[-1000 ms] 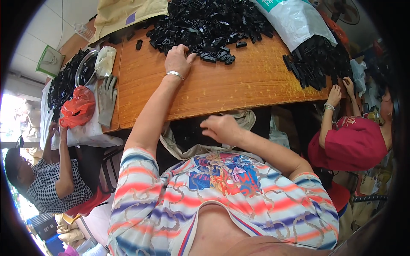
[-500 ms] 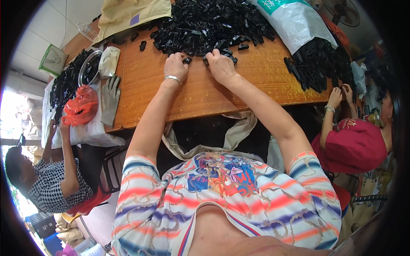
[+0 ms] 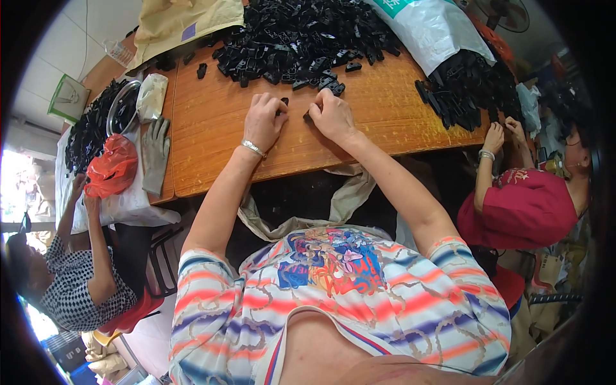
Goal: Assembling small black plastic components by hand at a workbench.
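— What are the two hands doing on the brown wooden surface (image 3: 212,128)?

— The left hand (image 3: 263,120) and the right hand (image 3: 332,115) lie side by side near the front edge of the big heap of small black plastic parts (image 3: 301,32). Each has its fingers curled onto one small black plastic piece (image 3: 283,102); how tightly, I cannot tell.

— What else lies there?

— A grey work glove (image 3: 154,154) at the left end, just beside a crumpled red plastic bag (image 3: 110,165). A white woven sack (image 3: 433,29) spills more black parts at the right, where a person in a dark red shirt (image 3: 523,208) reaches in.
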Motion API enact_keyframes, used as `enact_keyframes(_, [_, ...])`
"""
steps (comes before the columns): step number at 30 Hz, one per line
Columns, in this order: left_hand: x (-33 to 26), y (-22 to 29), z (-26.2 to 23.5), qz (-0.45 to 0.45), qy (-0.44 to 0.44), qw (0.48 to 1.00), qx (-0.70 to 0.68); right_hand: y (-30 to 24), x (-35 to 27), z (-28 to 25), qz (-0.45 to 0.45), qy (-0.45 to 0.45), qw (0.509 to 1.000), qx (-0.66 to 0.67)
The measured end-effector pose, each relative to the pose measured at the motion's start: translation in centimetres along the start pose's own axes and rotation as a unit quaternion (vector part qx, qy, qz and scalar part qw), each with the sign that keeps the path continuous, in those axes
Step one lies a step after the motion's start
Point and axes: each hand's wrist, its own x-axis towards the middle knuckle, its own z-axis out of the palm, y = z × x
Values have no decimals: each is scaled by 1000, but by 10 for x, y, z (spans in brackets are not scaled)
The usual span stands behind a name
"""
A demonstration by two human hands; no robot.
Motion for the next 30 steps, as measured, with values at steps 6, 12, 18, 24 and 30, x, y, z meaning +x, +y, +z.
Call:
enact_keyframes(6, [-11, 10, -13, 66, -44, 996, -37, 1, -8, -11, 8, -54, 998, -19])
enact_keyframes(12, [-17, 11, -20, 48, -67, 994, -77, 3, -18, -23, -72, -34, 997, -12])
enact_keyframes(18, [-21, 15, -22, -31, -51, 988, -139, 3, -21, -28, -131, -92, 987, -28])
enact_keyframes(24, [-25, -1, -23, -34, -29, 999, -8, 8, -15, -24, -111, -69, 991, -29])
enact_keyframes(30, [-24, -7, -19, -46, -57, 997, -3, -22, -11, -21, -133, -62, 987, 57])
